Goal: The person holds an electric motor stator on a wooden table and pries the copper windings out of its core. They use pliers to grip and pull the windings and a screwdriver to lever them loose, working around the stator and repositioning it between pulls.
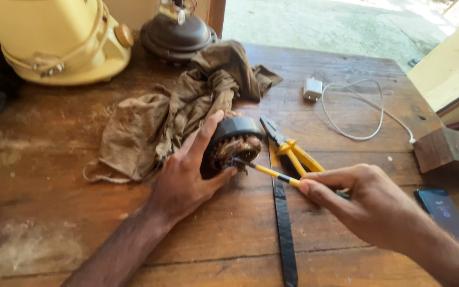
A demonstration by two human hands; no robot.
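I see my left hand (187, 175) closed around the side of a round motor winding (235, 144), black on its outer ring with brown copper coils showing in the middle; thumb below, fingers spread up over its left edge, steadying it on the wooden tabletop (54, 175). My right hand (367, 204) pinches a thin yellow-handled screwdriver (264, 171) between thumb and fingertips, and its dark tip rests in among the coils. The winding sits near the middle of the tabletop, touching a crumpled brown rag (160, 119) that lies behind and to the left of it. Just to its right lie yellow-handled pliers (290, 148), and a dark strap (283, 228) runs toward the near edge under the screwdriver. Farther right I make out a white charger with its cable (346, 103), a wooden block (450, 154) and a dark phone (444, 212). At the back stand a cream-coloured appliance (59, 40) and a dark round housing (176, 34).
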